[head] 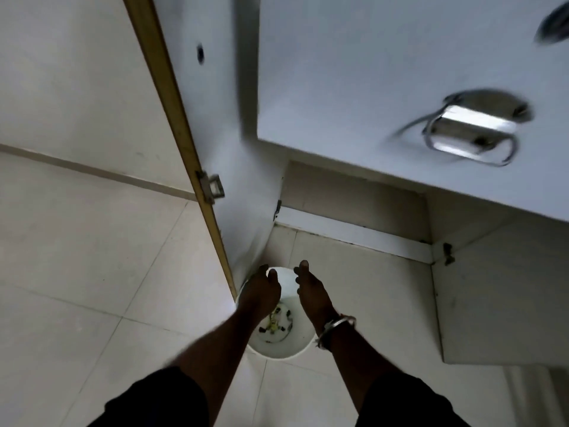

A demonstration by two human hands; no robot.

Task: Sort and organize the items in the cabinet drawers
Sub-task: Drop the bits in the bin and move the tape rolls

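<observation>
2 bare hands reach down in the lower centre of the frame over 1 white bucket [278,343] standing on the tiled floor [92,272]. The left hand [261,291] hangs above the bucket's left rim, fingers loosely curled and slightly apart, holding nothing that shows. The right hand [311,291] is just beside it over the bucket's right side, fingers together and extended toward the top of the frame, empty as far as can be seen; 1 metal bangle [335,329] circles its wrist. Both forearms come from dark sleeves at the bottom edge.

The bucket is round, its open mouth facing up at the camera, so it has no clear long axis from here. Its inside is plain white, with a small scatter of dark and yellowish scraps on the bottom; what they are cannot be told.

1 white drawer front [385,87] fills the upper right, blurred, carrying 1 shiny metal handle [474,131]. 1 white cabinet door [203,118] with a tan edge stands open at the left, and another door [505,297] is open at the lower right.
</observation>
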